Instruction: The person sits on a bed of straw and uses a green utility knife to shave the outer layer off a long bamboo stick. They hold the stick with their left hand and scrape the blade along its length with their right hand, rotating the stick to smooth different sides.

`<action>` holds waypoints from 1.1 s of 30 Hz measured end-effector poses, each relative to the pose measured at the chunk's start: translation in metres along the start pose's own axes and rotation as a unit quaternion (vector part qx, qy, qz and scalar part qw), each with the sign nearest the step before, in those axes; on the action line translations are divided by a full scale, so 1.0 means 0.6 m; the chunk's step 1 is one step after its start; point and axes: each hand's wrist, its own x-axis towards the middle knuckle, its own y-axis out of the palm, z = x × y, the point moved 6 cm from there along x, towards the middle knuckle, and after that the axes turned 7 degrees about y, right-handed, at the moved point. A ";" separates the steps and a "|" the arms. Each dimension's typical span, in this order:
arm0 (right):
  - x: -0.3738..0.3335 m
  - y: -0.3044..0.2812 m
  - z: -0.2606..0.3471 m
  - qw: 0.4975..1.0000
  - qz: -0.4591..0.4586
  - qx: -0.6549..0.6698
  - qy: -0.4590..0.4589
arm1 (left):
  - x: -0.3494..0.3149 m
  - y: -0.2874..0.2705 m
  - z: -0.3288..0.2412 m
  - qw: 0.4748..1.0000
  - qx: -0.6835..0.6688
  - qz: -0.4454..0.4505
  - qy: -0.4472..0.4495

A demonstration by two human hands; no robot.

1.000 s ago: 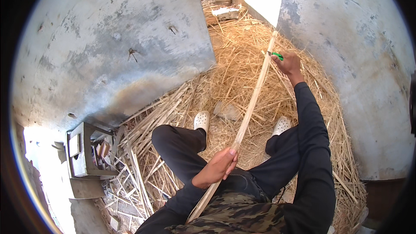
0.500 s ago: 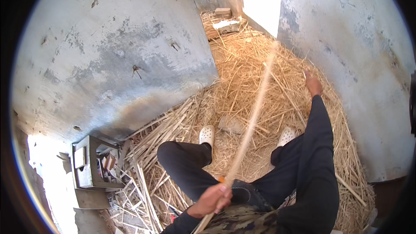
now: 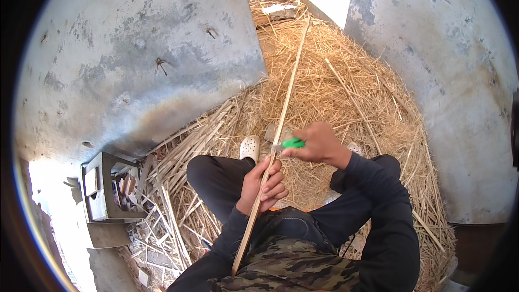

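Grey, worn panels form the open-fronted box (image 3: 101, 194) at the far left, small oddments jumbled inside. Beside it spreads a loose pile of long, flat, straw-coloured strips (image 3: 186, 143). Next comes the person's left hand (image 3: 258, 188), fingers curled closely round a long, slender, pale-tan strip (image 3: 294, 73) that slants up from the lap over the littered floor. Just above that grip, a small green-handled knife (image 3: 293, 143) meets it, clasped in the fingers of the right hand (image 3: 320, 143). I'd judge the work partway: the piece is already one slim, separate length, but the blade on it suggests some trimming is left; how much, I can't tell. It looks nearly straight, pale and fairly even in width. Rightward, golden shavings (image 3: 400, 143) carpet the ground.
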 end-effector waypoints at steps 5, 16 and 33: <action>-0.002 0.011 0.018 0.998 -0.015 -0.039 -0.036 | 0.005 0.003 -0.005 1.000 -0.013 0.026 0.000; 0.024 0.003 -0.003 0.995 -0.021 -0.092 -0.003 | -0.002 0.005 -0.012 0.994 0.105 -0.012 0.035; 0.105 -0.101 -0.274 0.965 -0.154 -0.152 0.149 | -0.064 0.017 0.053 0.992 0.109 -0.011 -0.055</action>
